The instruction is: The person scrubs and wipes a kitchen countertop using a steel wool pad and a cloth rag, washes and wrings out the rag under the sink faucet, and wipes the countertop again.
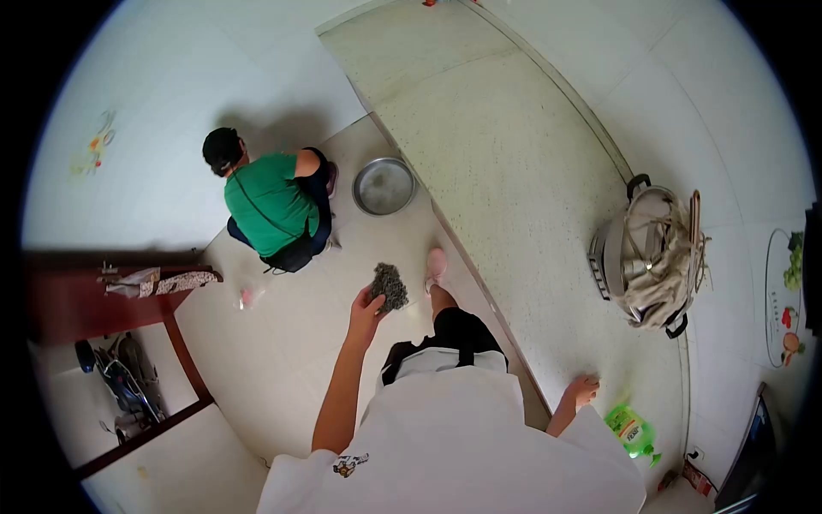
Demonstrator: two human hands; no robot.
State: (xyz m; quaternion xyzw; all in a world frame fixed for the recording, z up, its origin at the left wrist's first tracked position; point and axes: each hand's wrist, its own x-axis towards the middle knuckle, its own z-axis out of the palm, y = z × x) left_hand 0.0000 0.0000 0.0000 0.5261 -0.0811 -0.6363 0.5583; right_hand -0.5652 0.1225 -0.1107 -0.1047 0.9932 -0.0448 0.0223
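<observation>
My left hand (366,313) grips the edge of a dark grey, mesh-like clump (390,289), held out above the tiled floor. My right hand (584,390) is at the pale counter (514,180), its fingers curled; whatever it may hold is too small to make out. Beside that hand, a green pump bottle (632,430) with a label lies near the wall. A round metal basin (384,186) sits on the floor beyond the grey clump, close to the counter's base.
Another person (272,201) in a green top crouches left of the basin. Farther along the counter is a large pot (646,257) with cloth and utensils. A clear plastic bag (248,295) lies on the floor. A red door (94,295) and a parked motorbike (128,385) are at left.
</observation>
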